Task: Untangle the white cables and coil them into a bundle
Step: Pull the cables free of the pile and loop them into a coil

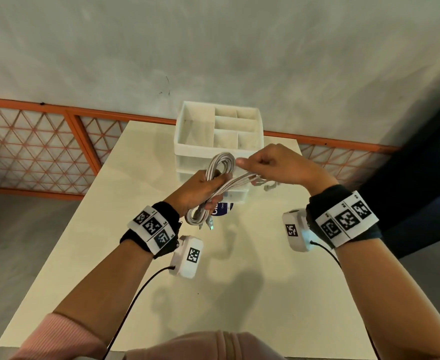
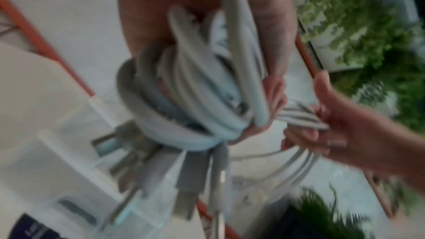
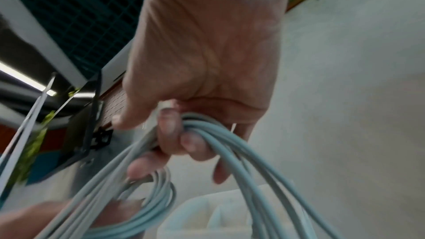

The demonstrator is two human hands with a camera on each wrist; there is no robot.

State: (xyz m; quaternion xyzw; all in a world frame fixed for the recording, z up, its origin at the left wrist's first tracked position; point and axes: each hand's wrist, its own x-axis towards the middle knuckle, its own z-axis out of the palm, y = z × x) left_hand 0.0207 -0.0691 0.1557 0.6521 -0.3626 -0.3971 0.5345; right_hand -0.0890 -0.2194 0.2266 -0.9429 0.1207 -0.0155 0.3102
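Several white cables [image 1: 220, 165] are wound into a long coil held above the table. My left hand [image 1: 200, 189] grips the coil around its middle, with loops sticking out above and below the fist. In the left wrist view the coil [image 2: 184, 97] fills the centre, and plug ends [image 2: 190, 175] hang below it. My right hand [image 1: 268, 165] holds the loose strands running off the coil to the right. In the right wrist view its fingers [image 3: 170, 126] curl round those strands [image 3: 230, 150].
A white divided organiser box [image 1: 219, 131] with drawers stands on the cream table [image 1: 239, 294] just behind my hands. A blue-labelled object [image 1: 224, 207] lies under the coil. An orange mesh fence [image 1: 31, 146] runs behind the table, below a grey wall.
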